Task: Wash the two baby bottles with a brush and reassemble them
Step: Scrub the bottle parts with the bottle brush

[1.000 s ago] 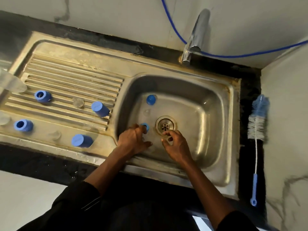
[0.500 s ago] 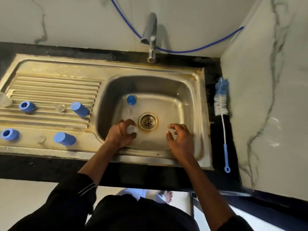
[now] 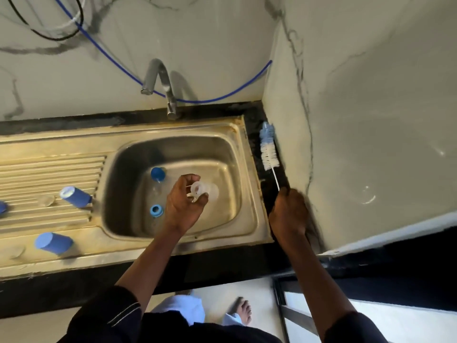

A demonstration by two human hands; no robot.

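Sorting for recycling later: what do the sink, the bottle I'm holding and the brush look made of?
The sink: stainless steel, brushed, metallic sheen, yellowish stains. The bottle: clear, probably plastic, see-through wall. The brush: white and blue bristles, likely nylon, on a thin white stem.

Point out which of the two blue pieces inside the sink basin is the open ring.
The blue ring beside the left hand, the nearer of the two: its centre hole shows. The other blue piece, farther back, looks solid on top.

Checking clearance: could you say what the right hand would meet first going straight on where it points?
The right hand would likely meet the brush bristles first, ahead on the dark counter strip.
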